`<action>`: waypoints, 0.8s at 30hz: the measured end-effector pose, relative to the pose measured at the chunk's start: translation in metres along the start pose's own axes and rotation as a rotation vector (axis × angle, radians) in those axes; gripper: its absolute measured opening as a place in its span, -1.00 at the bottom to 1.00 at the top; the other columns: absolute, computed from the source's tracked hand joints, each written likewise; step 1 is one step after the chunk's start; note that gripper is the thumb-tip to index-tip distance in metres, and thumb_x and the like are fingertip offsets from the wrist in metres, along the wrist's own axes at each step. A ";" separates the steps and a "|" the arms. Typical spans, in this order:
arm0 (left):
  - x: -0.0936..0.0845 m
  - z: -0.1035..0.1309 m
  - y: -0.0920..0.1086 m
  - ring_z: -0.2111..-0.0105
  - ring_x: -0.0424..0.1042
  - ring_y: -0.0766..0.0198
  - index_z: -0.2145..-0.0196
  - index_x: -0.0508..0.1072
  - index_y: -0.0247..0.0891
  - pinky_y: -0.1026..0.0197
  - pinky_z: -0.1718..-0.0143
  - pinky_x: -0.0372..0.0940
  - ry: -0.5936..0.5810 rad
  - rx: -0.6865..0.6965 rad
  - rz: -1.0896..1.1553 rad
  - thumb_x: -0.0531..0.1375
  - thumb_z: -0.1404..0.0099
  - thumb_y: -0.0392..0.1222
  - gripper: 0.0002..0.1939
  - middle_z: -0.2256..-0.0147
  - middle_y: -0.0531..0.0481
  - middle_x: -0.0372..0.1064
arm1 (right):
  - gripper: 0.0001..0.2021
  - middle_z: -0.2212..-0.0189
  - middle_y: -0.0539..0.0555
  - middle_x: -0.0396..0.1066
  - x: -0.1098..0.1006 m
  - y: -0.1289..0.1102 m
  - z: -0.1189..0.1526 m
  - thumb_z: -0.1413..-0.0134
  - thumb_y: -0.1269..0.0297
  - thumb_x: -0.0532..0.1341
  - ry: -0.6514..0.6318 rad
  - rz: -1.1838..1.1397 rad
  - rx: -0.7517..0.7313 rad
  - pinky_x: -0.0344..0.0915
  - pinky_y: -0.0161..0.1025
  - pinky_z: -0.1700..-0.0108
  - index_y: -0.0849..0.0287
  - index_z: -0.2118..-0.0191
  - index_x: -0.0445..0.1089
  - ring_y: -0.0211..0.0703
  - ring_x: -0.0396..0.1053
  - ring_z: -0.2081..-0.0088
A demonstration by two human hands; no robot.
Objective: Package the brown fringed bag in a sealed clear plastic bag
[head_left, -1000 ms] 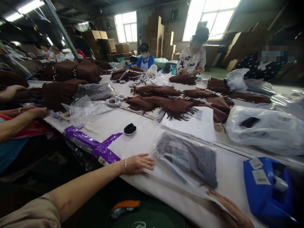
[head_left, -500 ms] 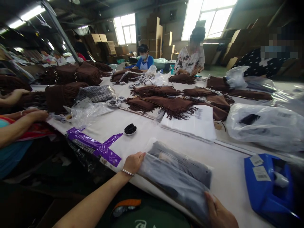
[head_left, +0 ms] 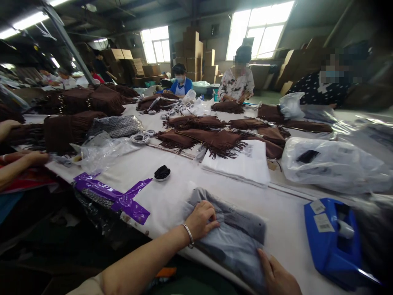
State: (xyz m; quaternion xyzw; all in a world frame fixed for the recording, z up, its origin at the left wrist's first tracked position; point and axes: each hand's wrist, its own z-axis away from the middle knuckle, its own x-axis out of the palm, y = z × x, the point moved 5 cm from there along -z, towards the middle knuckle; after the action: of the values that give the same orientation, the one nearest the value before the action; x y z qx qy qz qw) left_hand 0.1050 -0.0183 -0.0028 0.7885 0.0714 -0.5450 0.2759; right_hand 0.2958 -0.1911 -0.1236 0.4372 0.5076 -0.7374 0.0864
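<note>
One bag [head_left: 231, 246] borders bare table [head_left: 285, 229], left hand [head_left: 201, 220] atop, right [head_left: 278, 274] gripping its edge.

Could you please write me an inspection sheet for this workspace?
Surface: white-covered table, purple tape at its near edge.
Things: grey bagged package, lying near the table's edge.
Clutter: brown fringed pieces, a black item in a small dish, a cloudy plastic bag, a blue holder bearing two labels.
Hands: left hand on top of the package; right hand at its right end.
Cables: pale coiled cords; whether they are cables, I cannot tell.
Surroundings: people across the table, another person's hands at the left, stacked cardboard boxes, bright windows.
</note>
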 end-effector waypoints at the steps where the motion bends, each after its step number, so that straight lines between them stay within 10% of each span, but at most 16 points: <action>1: 0.002 0.000 -0.003 0.16 0.26 0.18 0.42 0.34 -0.26 0.13 0.07 0.19 0.008 -0.010 0.034 0.32 -0.13 -0.20 -0.80 0.26 -0.01 0.31 | -0.57 0.48 0.02 0.49 -0.002 0.006 0.001 -0.09 -0.12 -0.05 -0.031 -0.067 0.057 0.29 -0.29 0.41 0.00 0.32 0.45 -0.14 0.42 0.48; 4: 0.001 0.000 -0.009 0.18 0.25 0.19 0.43 0.33 -0.25 0.13 0.08 0.17 0.025 -0.020 0.106 0.29 -0.16 -0.23 -0.83 0.29 0.01 0.30 | -0.50 0.64 -0.03 0.36 -0.022 0.041 0.009 -0.02 -0.24 -0.03 -0.003 -0.353 0.280 0.26 -0.29 0.46 0.08 0.34 0.40 -0.17 0.35 0.55; 9: -0.002 -0.003 -0.012 0.19 0.26 0.17 0.44 0.32 -0.25 0.10 0.08 0.17 0.019 -0.024 0.171 0.25 -0.20 -0.24 -0.85 0.30 0.00 0.29 | -0.43 0.51 -0.01 0.38 -0.116 0.104 0.032 0.02 -0.21 0.06 0.738 -0.516 0.388 0.29 -0.24 0.38 0.18 0.10 0.36 -0.17 0.34 0.47; 12: -0.001 -0.003 -0.011 0.18 0.27 0.15 0.44 0.31 -0.25 0.09 0.08 0.18 0.009 -0.025 0.181 0.23 -0.21 -0.23 -0.85 0.28 -0.02 0.29 | -0.40 0.26 0.13 0.44 -0.149 0.111 0.019 -0.02 -0.20 0.01 0.778 -0.509 0.325 0.32 -0.16 0.23 0.24 0.09 0.38 -0.05 0.39 0.25; 17: -0.002 -0.003 -0.011 0.17 0.28 0.15 0.44 0.32 -0.25 0.09 0.07 0.19 0.006 -0.025 0.179 0.22 -0.22 -0.21 -0.86 0.28 -0.03 0.31 | -0.47 0.19 0.14 0.46 -0.158 0.093 -0.011 -0.04 -0.15 0.01 0.694 -0.517 0.264 0.27 -0.13 0.05 0.23 0.25 0.47 -0.02 0.36 0.12; 24: -0.001 -0.003 -0.012 0.18 0.29 0.15 0.44 0.33 -0.25 0.09 0.07 0.17 0.013 -0.029 0.165 0.23 -0.21 -0.22 -0.86 0.29 -0.01 0.32 | -0.58 -0.04 0.09 0.30 -0.125 0.103 0.028 -0.07 -0.07 0.07 0.828 -0.351 0.307 0.01 -0.03 -0.19 0.15 0.19 0.44 0.02 0.20 -0.08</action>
State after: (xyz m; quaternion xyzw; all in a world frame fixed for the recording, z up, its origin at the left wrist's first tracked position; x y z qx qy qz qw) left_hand 0.1015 -0.0065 -0.0055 0.7911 0.0158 -0.5144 0.3307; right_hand 0.4147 -0.3020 -0.0983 0.6097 0.4509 -0.5709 -0.3147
